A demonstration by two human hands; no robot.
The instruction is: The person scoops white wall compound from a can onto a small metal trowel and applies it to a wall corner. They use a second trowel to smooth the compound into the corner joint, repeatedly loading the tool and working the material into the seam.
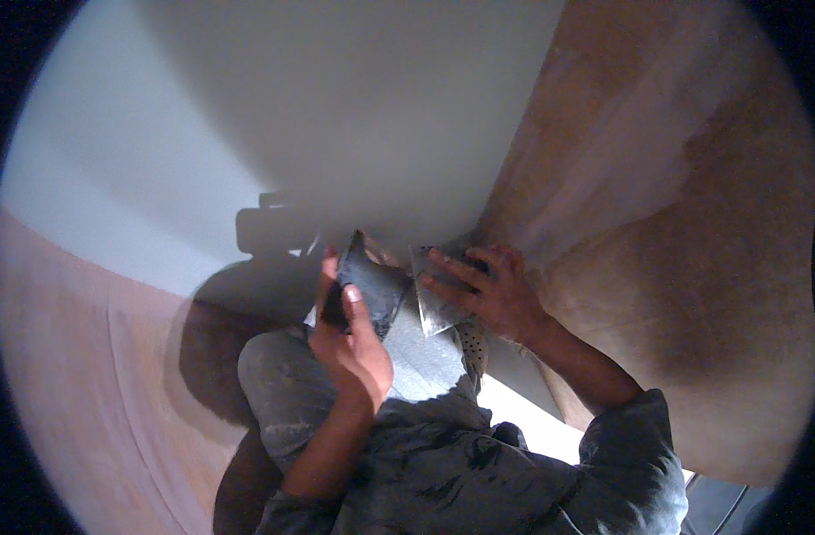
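Observation:
My left hand point(354, 348) is wrapped around a flat dark grey plate point(378, 287), its thumb lying across the top face. The plate has rough, smeared edges and is tilted upward. My right hand point(495, 292) grips a flat scraper blade point(432, 308) with a shiny, pale, smeared face. Its fingers are spread along the blade, whose edge hangs close to the dark plate. I cannot tell whether the two touch. Any handle of the blade is hidden behind my fingers. Both hands are held above my lap, in front of the corner of the walls.
A pale grey wall point(372, 98) rises ahead, with my shadow on it. A brownish panel with whitish smears point(657, 214) stands close on the right. Another brownish surface point(86, 357) curves round on the left. Black cables point(733, 508) lie at the lower right.

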